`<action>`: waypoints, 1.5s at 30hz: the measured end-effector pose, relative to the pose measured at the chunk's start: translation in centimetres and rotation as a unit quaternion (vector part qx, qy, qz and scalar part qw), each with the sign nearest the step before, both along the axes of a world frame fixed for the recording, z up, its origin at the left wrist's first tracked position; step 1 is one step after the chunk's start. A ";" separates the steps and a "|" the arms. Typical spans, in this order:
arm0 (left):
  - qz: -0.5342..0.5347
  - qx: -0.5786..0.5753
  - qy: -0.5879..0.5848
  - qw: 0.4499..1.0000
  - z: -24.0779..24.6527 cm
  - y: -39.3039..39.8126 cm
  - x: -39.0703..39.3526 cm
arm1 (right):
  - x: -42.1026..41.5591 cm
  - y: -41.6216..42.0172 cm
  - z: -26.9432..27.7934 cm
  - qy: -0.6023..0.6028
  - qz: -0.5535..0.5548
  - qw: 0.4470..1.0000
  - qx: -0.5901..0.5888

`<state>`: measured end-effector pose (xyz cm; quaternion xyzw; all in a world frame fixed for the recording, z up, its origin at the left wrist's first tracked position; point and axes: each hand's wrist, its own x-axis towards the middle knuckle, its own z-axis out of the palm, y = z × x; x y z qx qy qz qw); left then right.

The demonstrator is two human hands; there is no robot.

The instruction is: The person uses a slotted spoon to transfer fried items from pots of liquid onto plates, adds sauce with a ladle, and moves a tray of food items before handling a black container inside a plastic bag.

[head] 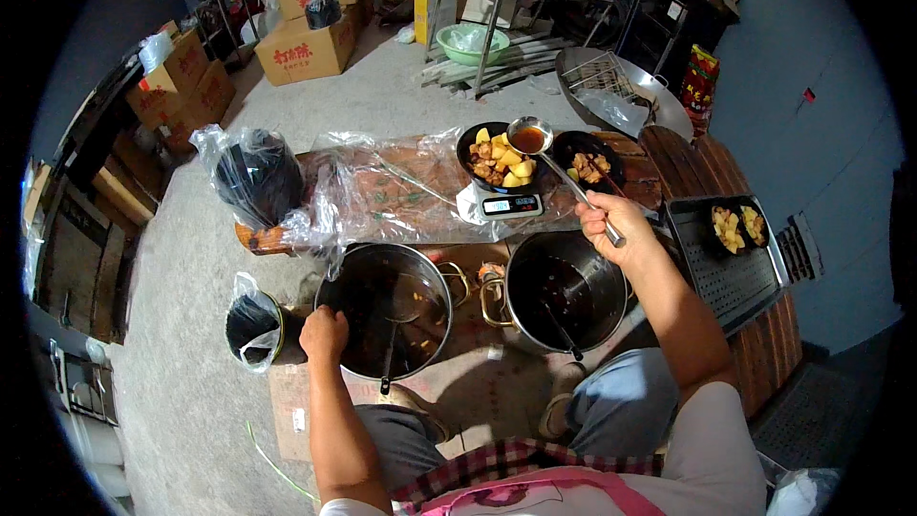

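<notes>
My right hand (615, 223) grips the handle of a metal ladle (582, 190). Its bowl holds reddish-brown liquid, above the gap between two black bowls. The nearer-left black bowl (469, 175), with potato and meat chunks (501, 158), sits on a digital kitchen scale (510, 206) with a lit display. To its right, another black bowl (612, 161) holds meat pieces (589, 166). My left hand (326, 333) is closed at the left edge of a large stockpot (443, 333); any handle there is hidden. Dark liquid and a skimmer (392, 351) are inside the pot.
A second stockpot (622, 315) with dark liquid and a utensil stands right. Filled black containers (738, 229) sit in a perforated tray (731, 294). Plastic film (401, 190) covers the low wooden table (641, 190). A lined bin (276, 358) and bagged black bowls (259, 175) are left.
</notes>
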<state>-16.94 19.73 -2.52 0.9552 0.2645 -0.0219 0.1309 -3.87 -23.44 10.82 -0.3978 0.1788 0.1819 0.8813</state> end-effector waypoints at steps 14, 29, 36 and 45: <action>-0.019 0.055 -0.060 0.996 0.0 0.2 0.0 | -10.4 1.2 0.5 0.010 0.157 0.984 0.085; -0.147 -0.153 -0.229 0.950 3.0 -8.7 2.0 | -10.4 12.9 -15.7 0.163 0.301 0.939 -0.013; -0.246 -0.263 -0.202 0.911 5.4 -16.1 10.0 | -6.2 14.1 -21.7 0.134 0.373 0.914 -0.082; -0.200 -0.214 -0.183 0.939 -0.4 -15.7 24.8 | 1.4 8.5 -13.7 -0.132 0.333 0.876 -0.322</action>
